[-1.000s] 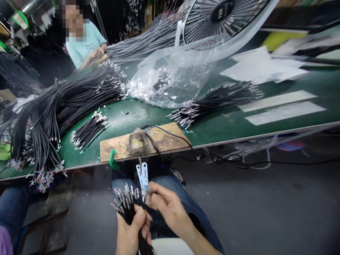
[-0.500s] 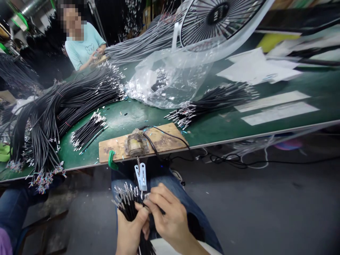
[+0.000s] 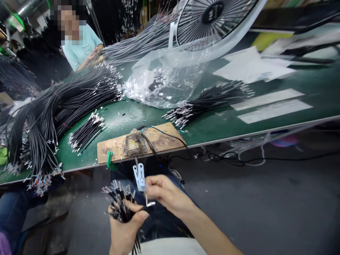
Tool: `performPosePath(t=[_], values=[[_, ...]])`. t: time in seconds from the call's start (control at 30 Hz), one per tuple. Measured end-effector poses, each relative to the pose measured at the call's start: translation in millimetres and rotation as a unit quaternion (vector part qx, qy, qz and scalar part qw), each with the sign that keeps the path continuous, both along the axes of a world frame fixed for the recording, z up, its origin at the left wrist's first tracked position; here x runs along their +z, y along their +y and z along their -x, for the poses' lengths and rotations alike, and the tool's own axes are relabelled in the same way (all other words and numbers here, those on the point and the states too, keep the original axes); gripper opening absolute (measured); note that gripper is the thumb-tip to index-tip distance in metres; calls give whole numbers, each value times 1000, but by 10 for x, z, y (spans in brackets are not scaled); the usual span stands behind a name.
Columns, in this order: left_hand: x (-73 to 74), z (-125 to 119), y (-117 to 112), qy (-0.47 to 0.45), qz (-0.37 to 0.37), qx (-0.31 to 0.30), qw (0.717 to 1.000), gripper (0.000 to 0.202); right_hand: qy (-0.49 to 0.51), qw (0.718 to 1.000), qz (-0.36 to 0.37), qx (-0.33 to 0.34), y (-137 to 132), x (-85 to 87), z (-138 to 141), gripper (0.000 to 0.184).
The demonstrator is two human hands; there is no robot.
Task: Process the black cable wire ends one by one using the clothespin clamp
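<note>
My left hand (image 3: pixel 127 226) is closed around a bundle of short black cables (image 3: pixel 122 202) with silvery ends, above my lap. Between its thumb and forefinger one cable sticks out to the right, its silvery end (image 3: pixel 150 204) bent sideways. A thin pale strand rises from that end toward a light blue clothespin (image 3: pixel 139 177). The clothespin hangs from the metal shaft of a small grimy motor (image 3: pixel 135 143). My right hand (image 3: pixel 166 193) is pinched at the clothespin's lower tip; whatever lies between its fingertips is hidden.
The motor sits on a wooden board (image 3: pixel 167 136), with a green clamp (image 3: pixel 110 161) at the table edge. On the green table (image 3: pixel 117 122) lie black cable bundles (image 3: pixel 87 131), a clear plastic bag (image 3: pixel 164 85) and paper sheets (image 3: pixel 252 65). A fan (image 3: pixel 212 21) stands behind; a co-worker (image 3: pixel 82 46) sits opposite.
My right hand has moved up from beside my left thumb to the clothespin's tip. The held bundle has tilted leftward, and one cable end now shows apart from it.
</note>
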State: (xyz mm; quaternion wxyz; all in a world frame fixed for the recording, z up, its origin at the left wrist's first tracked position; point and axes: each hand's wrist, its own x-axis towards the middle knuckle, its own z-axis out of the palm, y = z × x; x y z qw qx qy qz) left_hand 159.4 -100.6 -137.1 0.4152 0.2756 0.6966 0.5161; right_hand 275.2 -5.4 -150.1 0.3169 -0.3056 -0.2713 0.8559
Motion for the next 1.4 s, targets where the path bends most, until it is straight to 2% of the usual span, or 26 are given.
performPosePath(t=[0.1,0.23,0.37,0.5,0.57,0.77,0.9,1.0,1.07,1.1,1.2,1.27,1.3,1.33,1.4], values=[[51,11,-59,52,-7,29,998,15,-25,998,-30,-53,161,75,29,50],[100,21,-61,105,-21,62,992,11,-12,998,-63,-22,205,188,150,57],[111,6,47,112,-22,64,991,11,1,998,-43,-52,168,214,231,54],[119,-33,140,95,-24,37,995,14,-29,995,-42,-89,157,188,260,55],[123,-49,156,87,-22,30,996,15,-32,995,-42,-86,149,166,268,58],[84,-45,108,75,-18,26,997,14,-37,992,-7,-123,93,46,202,61],[38,-20,12,70,-2,44,997,12,-98,986,-43,-131,34,-54,77,60],[15,-19,-49,62,8,56,996,14,-143,975,-103,-136,-55,-94,-14,56],[1,-35,-64,49,17,58,997,17,-181,953,-180,-162,-143,-86,-55,51],[-8,-47,-64,39,22,58,997,21,-207,932,-229,-189,-193,-69,-66,49],[-35,-92,-55,8,31,52,998,31,-281,837,-389,-262,-339,21,-61,35],[-51,-125,-52,-9,26,47,999,26,-298,782,-486,-253,-410,87,-29,14],[-57,-141,-54,-17,23,42,999,22,-298,767,-521,-228,-433,113,-10,5],[-63,-157,-56,-25,21,36,999,19,-294,762,-543,-198,-445,132,7,5],[-74,-179,-62,-41,23,24,999,18,-277,780,-544,-141,-440,144,30,8]])
